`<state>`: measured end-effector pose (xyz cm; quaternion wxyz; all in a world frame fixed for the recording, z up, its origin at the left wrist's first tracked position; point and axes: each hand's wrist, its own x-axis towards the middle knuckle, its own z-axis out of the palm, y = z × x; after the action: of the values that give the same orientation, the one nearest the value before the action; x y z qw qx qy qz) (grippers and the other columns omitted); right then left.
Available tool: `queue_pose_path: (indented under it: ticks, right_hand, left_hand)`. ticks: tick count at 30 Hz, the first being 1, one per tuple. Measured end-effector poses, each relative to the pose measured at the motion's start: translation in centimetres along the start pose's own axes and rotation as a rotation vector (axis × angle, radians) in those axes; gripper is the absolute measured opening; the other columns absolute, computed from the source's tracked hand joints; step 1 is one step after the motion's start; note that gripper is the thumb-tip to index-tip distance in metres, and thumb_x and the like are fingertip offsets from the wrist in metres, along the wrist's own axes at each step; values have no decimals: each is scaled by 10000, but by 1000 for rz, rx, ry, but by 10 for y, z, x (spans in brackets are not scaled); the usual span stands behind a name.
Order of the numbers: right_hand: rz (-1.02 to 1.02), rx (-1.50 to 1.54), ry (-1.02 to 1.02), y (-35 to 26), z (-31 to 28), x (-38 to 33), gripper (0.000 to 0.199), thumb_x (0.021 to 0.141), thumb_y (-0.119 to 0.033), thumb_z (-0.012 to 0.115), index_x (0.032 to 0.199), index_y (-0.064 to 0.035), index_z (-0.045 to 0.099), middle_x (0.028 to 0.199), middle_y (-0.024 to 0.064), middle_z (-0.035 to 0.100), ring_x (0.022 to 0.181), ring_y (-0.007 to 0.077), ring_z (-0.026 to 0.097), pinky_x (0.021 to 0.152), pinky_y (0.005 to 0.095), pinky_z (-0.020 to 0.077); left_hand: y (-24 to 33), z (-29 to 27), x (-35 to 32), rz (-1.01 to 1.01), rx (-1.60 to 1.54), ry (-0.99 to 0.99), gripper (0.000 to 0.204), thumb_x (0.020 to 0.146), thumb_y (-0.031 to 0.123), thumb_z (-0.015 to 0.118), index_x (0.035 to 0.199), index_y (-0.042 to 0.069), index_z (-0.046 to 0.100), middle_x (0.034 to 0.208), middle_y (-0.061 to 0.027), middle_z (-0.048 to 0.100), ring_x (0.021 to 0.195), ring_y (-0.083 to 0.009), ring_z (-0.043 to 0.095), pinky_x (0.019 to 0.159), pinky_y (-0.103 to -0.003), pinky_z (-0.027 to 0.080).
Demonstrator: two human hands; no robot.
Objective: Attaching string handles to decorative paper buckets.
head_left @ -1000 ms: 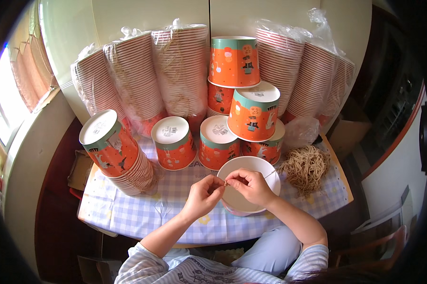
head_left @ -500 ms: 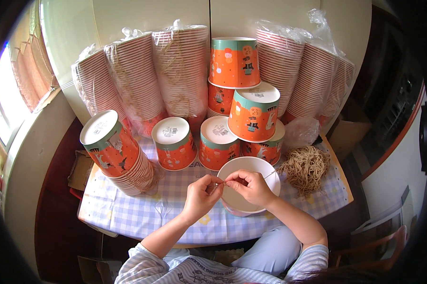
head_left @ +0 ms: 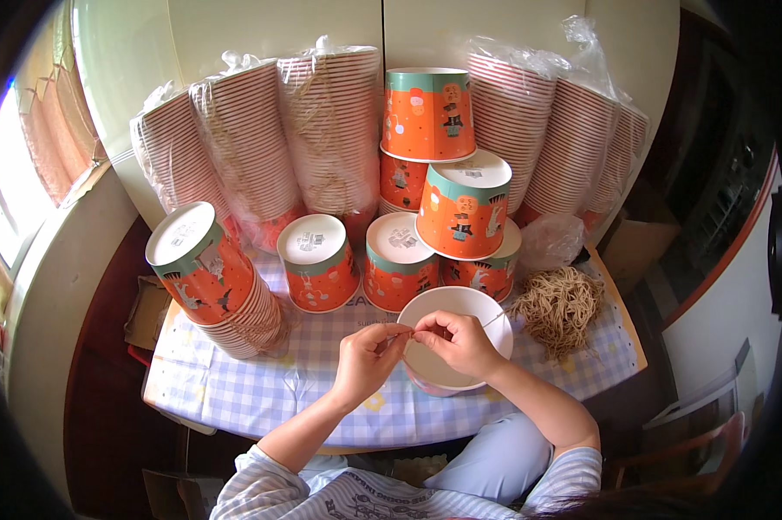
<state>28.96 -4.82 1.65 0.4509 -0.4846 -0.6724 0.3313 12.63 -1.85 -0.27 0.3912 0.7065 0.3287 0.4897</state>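
Observation:
Fingertip to fingertip, my left hand [head_left: 365, 360] and my right hand [head_left: 462, 345] pinch a thin brown cord over the near left part of a white-lined paper bucket [head_left: 447, 299]. From beside my right hand a strand of cord [head_left: 495, 318] runs across the bucket's far right rim toward a tangled heap of tan cord [head_left: 560, 314]. The bucket stands upright with its mouth facing up. My fingers hide most of the short piece between them.
Upside-down orange buckets [head_left: 316, 269] stand behind the open one, some piled up [head_left: 465, 212]. A leaning stack [head_left: 213, 277] is at the left. Tall plastic-wrapped stacks [head_left: 332, 130] line the back. Everything rests on a blue checked tablecloth [head_left: 261, 381].
My left hand has shifted very slightly to the left, its fingers a little straighter. The buckets and cord heap stay where they were.

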Motion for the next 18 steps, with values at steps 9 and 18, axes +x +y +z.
queue_pose_path:
  ticks: [9,18]
  right_hand:
    - [-27,19,-4,2,1,0,95,801,-84,591,848,-1,593,736,43,617,652,74,553,590,234,461]
    - [-41,8,-21,1,1,-1,86,804,-69,577,852,1,589,736,46,615,660,88,566,595,238,465]
  left_hand:
    - [6,-8,4,20,77,-31,87,759,27,608,843,7,622,652,-63,568,530,-76,516,485,-209,415]
    - [9,-10,7,19,60,-29,46,770,16,600,810,-5,600,619,-4,566,559,-14,481,488,-171,389]
